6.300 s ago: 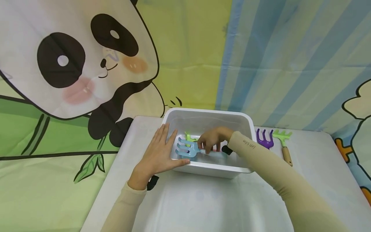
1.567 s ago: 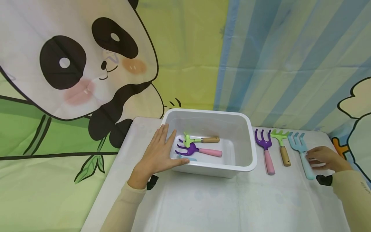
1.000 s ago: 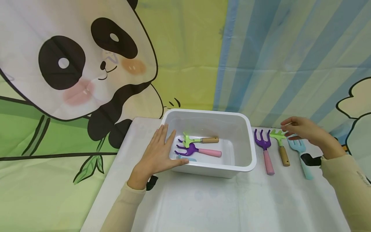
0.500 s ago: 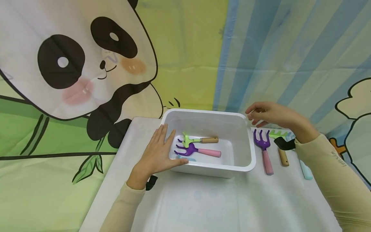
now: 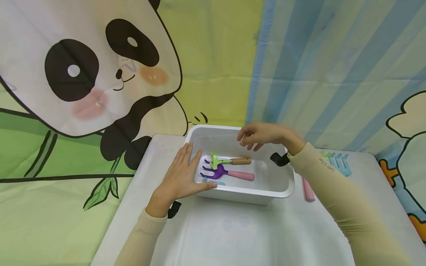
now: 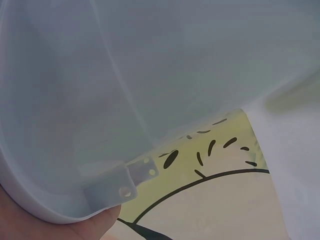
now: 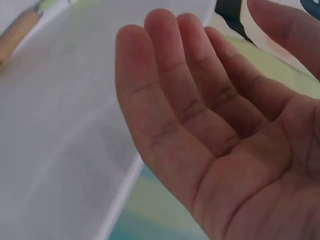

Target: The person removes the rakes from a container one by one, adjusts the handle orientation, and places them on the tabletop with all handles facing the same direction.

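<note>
My left hand (image 5: 179, 177) rests across the left end of a white plastic bin (image 5: 246, 191), fingers straight, thumb along the near rim. In the left wrist view, part of that hand (image 6: 100, 225) shows at the bin's edge. My right hand (image 5: 266, 135) hovers over the bin's far right part; the right wrist view shows its bare palm and loosely bent fingers (image 7: 165, 65). Inside the bin lie a small green hand rake with a wooden handle (image 5: 241, 161) and a purple hand fork with a pink handle (image 5: 241, 175). A light-blue tool (image 5: 219, 182) is mostly hidden by the near wall.
Right of the bin, on the white-covered table (image 5: 246, 236), lie a light-blue hand fork (image 5: 342, 164), green rake tines (image 5: 327, 154) and a pink handle (image 5: 308, 190). My right sleeve covers much of them. A printed panda curtain (image 5: 213, 74) hangs behind.
The light-blue fork went from the bin to the right end of the row of tools. Since then my right hand, holding nothing, has moved left over the bin. My left hand has stayed put.
</note>
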The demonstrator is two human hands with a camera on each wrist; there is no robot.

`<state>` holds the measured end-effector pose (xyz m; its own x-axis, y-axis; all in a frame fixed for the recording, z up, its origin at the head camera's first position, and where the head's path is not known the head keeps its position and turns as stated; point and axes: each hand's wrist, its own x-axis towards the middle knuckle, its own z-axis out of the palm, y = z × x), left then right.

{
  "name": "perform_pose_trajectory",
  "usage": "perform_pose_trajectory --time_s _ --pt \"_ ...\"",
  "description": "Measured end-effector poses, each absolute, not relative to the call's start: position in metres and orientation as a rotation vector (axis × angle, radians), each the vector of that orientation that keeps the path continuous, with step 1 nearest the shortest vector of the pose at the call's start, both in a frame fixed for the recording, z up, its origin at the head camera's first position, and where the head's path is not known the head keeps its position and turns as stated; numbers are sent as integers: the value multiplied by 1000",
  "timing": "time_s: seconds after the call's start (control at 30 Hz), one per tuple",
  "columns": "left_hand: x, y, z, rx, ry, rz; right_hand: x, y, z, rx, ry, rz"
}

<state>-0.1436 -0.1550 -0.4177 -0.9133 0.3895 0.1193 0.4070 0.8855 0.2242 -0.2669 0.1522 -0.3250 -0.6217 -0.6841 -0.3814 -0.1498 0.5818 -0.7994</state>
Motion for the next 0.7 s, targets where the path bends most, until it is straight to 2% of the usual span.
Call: perform_pose_trajectory --time_s 0.33,0.7 --pt "-145 -155 -421 -645 -2966 -391 -282 105 -375 -617 2022 -903" --pt "-146 -155 -421 -640 -2966 -395 -280 86 -422 -603 1956 -652"
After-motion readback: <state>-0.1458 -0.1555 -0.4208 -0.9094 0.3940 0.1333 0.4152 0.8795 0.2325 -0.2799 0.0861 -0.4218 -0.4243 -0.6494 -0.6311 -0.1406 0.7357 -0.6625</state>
